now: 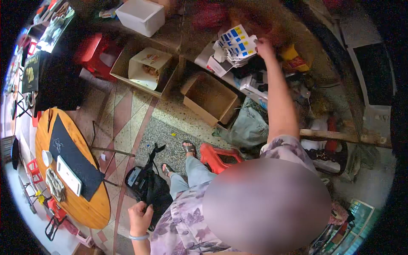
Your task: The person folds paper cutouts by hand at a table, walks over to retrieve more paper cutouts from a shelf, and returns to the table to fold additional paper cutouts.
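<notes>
My right hand (265, 48) is closed on the right edge of a stack of flattened white cards (238, 44) with blue and yellow print. The stack lies at the top, over a white box (219, 66). My left hand (140, 217) is held low at the left of my body, its fingers curled into a loose fist, with nothing visible in it. It is nearest to a black backpack (146, 185) on the floor.
Open cardboard boxes (211, 98) stand ahead, one holding a white carton (144, 68). A red stool (216, 156) is near my feet beside a grey plastic bag (248, 125). An oval wooden table (97, 208) is at the left, and a white bin (142, 18) at the top.
</notes>
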Demonstrator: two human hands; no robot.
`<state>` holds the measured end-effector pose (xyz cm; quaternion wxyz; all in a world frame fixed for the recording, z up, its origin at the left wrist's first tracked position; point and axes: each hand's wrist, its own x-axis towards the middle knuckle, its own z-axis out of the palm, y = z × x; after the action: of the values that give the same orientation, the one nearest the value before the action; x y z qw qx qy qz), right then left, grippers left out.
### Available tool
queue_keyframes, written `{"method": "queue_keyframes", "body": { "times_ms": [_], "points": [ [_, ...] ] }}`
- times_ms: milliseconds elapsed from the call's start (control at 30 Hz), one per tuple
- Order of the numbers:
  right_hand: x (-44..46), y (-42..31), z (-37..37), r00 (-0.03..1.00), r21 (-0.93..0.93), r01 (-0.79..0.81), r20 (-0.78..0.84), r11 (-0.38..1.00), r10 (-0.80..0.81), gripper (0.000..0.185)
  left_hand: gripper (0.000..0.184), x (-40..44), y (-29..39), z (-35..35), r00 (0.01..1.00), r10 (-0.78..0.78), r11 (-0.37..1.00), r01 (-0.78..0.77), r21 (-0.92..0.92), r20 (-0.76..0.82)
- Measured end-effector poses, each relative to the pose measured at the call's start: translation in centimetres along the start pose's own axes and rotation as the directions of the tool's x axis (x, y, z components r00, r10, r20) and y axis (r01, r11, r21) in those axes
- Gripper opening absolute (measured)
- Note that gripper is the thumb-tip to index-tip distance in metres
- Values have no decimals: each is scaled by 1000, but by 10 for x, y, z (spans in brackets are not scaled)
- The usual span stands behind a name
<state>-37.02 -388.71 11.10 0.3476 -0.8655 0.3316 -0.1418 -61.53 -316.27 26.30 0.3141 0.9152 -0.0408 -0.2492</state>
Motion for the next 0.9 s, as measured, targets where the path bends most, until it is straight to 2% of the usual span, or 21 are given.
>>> {"method": "queue_keyframes", "body": {
  "times_ms": [67,133,167,267,367,433,500,600,633,667,700,733,767,800,833,867,900],
  "points": [
    [15,2,5,982,-76,-108,146,991,118,35,28,-7,-1,2,999,-39,999,39,6,-3],
    [20,2,15,982,-99,-106,144,989,119,36,29,-14,-3,5,997,-83,997,83,2,-7],
    [41,29,30,994,-134,-29,101,991,43,32,29,-18,-5,7,994,-108,994,108,-4,-9],
    [45,34,44,986,-207,142,-55,968,-156,26,30,-29,-7,13,991,-130,991,129,-37,-28],
    [17,11,41,915,-280,268,-225,922,-335,23,29,-38,-8,14,992,-120,992,119,-34,-39],
    [-7,-1,39,875,-272,339,-260,901,-408,21,27,-45,-9,15,993,-106,994,105,-27,-51],
    [-42,-12,38,870,-193,401,-226,896,-438,19,27,-52,-11,14,994,-85,996,83,-22,-74],
    [-153,-54,47,963,-279,258,-5,925,-270,19,24,-66,-23,13,992,-112,993,110,-31,-66],
    [-192,-54,61,973,-230,229,67,946,-219,17,24,-73,-32,14,992,-98,995,97,-16,-81],
    [-237,-64,67,972,-378,176,214,909,-100,21,24,-80,-39,13,990,-108,994,106,-26,-95],
    [-269,-46,88,897,-456,336,423,824,-132,19,23,-87,-47,13,987,-118,993,115,-37,-110],
    [-306,10,122,849,-283,415,463,865,-256,16,23,-96,-54,13,984,-129,991,124,-50,-125],
    [-344,48,136,451,-144,845,709,515,-542,14,23,-106,-64,14,982,-129,991,124,-45,-140],
    [-398,36,145,606,-256,540,779,802,-160,15,22,-117,-74,15,979,-130,991,125,-40,-156],
    [-447,43,156,516,-292,312,851,904,96,20,21,-129,-85,15,976,-131,991,127,-34,-173],
    [-492,-19,138,471,-339,438,875,833,108,24,21,-141,-94,15,972,-137,990,127,-65,-190],
    [-532,-25,145,409,-260,443,910,858,64,25,21,-155,-103,15,967,-144,987,127,-94,-209]
  ]
}}
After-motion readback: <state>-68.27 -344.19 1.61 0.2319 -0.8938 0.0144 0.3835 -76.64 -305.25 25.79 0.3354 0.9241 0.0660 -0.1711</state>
